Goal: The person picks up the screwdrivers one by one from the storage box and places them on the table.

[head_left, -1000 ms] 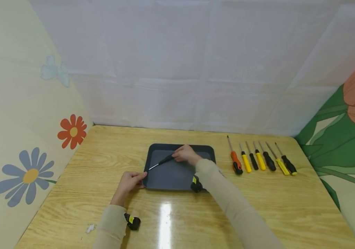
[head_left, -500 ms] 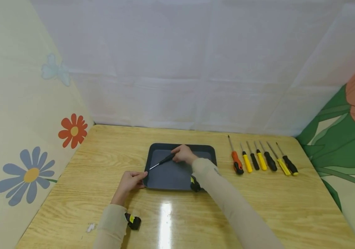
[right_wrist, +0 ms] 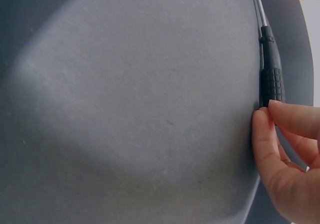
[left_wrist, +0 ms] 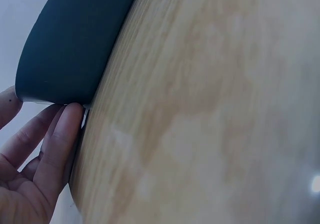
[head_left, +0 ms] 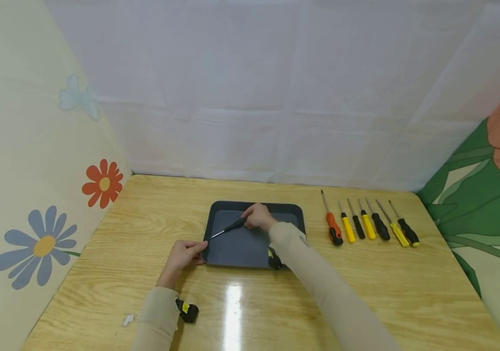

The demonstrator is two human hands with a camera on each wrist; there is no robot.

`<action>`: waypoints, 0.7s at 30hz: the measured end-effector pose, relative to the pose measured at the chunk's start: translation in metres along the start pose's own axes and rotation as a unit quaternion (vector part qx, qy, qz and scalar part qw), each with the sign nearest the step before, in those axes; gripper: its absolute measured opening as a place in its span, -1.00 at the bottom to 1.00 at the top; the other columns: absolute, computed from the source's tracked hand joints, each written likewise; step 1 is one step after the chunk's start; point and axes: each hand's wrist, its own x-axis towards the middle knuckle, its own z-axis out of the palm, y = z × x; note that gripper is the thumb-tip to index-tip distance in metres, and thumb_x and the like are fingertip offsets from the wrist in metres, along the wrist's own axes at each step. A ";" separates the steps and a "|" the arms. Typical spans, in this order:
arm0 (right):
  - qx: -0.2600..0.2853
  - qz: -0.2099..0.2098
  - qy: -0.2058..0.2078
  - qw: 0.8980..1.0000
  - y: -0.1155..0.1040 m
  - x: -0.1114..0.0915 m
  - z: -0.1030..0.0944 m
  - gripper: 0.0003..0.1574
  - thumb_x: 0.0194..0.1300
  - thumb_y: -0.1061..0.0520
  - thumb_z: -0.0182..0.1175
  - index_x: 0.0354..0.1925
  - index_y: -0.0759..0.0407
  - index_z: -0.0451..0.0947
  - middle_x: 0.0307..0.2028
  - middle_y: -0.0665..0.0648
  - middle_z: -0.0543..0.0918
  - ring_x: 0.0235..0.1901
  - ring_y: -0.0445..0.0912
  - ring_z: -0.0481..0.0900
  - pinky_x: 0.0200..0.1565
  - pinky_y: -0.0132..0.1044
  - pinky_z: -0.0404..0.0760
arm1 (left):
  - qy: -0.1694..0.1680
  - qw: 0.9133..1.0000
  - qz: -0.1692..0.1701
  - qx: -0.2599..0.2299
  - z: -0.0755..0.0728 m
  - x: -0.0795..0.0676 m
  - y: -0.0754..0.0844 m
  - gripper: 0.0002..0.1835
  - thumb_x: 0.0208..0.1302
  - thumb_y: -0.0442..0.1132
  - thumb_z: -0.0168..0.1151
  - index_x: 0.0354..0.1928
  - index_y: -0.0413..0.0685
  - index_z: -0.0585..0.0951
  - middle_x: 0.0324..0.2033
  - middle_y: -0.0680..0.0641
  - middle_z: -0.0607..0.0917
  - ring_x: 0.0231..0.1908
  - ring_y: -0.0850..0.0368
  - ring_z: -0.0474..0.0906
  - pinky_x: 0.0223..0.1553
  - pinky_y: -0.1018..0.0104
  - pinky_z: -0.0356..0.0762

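A dark grey rectangular tray [head_left: 250,253] lies on the wooden table. My left hand [head_left: 184,254] holds its left side near the front corner, thumb at the rim and fingertips low against the outer wall, as the left wrist view shows. Inside the tray is a black-handled screwdriver [head_left: 234,224], its metal shaft pointing toward the left wall. My right hand [head_left: 259,217] pinches the handle end between thumb and fingers. In the right wrist view the screwdriver [right_wrist: 271,78] lies close along the tray floor, with the handle's end hidden by the fingertips.
Right of the tray, several screwdrivers lie in a row, shafts away from me, starting with an orange-and-black one [head_left: 334,228] and ending with a black one [head_left: 409,233]. A white cloth [head_left: 215,97] hangs behind the table [head_left: 153,209]. Flower-printed cloths flank both sides.
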 end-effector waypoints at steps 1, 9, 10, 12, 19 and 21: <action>-0.002 -0.002 0.000 1.000 0.000 0.000 0.000 -0.69 -0.03 0.51 0.18 -0.26 0.35 0.63 -0.29 0.25 0.63 -0.47 -0.05 0.64 -0.45 -0.33 0.64 | 0.000 1.000 -0.001 0.000 0.000 0.000 0.000 -0.71 0.16 -0.32 0.23 -0.24 -0.54 0.59 -0.61 -0.10 0.61 -0.64 0.17 0.52 -0.53 0.30 0.62; -0.001 -0.009 -0.007 1.000 0.002 0.001 -0.002 -0.72 -0.03 0.52 0.18 -0.28 0.36 0.62 -0.33 0.25 0.63 -0.49 -0.05 0.64 -0.45 -0.32 0.64 | -0.001 1.000 -0.006 -0.008 0.000 0.001 0.001 -0.72 0.15 -0.34 0.23 -0.24 -0.53 0.59 -0.62 -0.11 0.61 -0.65 0.18 0.53 -0.54 0.32 0.62; -0.002 -0.011 -0.008 1.000 0.002 0.001 -0.003 -0.72 -0.04 0.52 0.19 -0.28 0.36 0.62 -0.33 0.24 0.63 -0.49 -0.04 0.63 -0.45 -0.31 0.64 | -0.004 1.000 -0.004 -0.006 0.000 0.001 0.001 -0.71 0.16 -0.33 0.22 -0.23 -0.54 0.59 -0.61 -0.11 0.62 -0.65 0.18 0.53 -0.54 0.32 0.62; -0.004 -0.014 -0.014 1.000 0.003 0.001 -0.003 -0.73 -0.03 0.52 0.18 -0.29 0.36 0.62 -0.34 0.24 0.63 -0.49 -0.04 0.63 -0.44 -0.31 0.64 | -0.005 1.000 -0.002 -0.006 0.000 0.001 0.000 -0.71 0.16 -0.33 0.22 -0.23 -0.54 0.58 -0.61 -0.11 0.62 -0.65 0.18 0.53 -0.53 0.31 0.62; 0.006 -0.018 -0.042 0.999 0.003 0.000 -0.005 -0.77 -0.04 0.49 0.20 -0.31 0.40 0.60 -0.28 0.24 0.62 -0.49 -0.06 0.63 -0.41 -0.27 0.65 | -0.001 1.000 -0.005 -0.002 -0.001 0.002 -0.001 -0.73 0.17 -0.33 0.22 -0.25 -0.52 0.60 -0.59 -0.10 0.62 -0.62 0.17 0.54 -0.51 0.30 0.63; 0.018 -0.012 -0.052 0.998 0.002 -0.001 -0.006 -0.78 -0.04 0.48 0.20 -0.31 0.41 0.60 -0.30 0.24 0.64 -0.50 -0.07 0.63 -0.40 -0.26 0.65 | -0.003 1.000 -0.004 0.000 -0.001 0.002 -0.001 -0.73 0.17 -0.33 0.21 -0.25 -0.52 0.60 -0.59 -0.10 0.62 -0.61 0.17 0.53 -0.51 0.30 0.63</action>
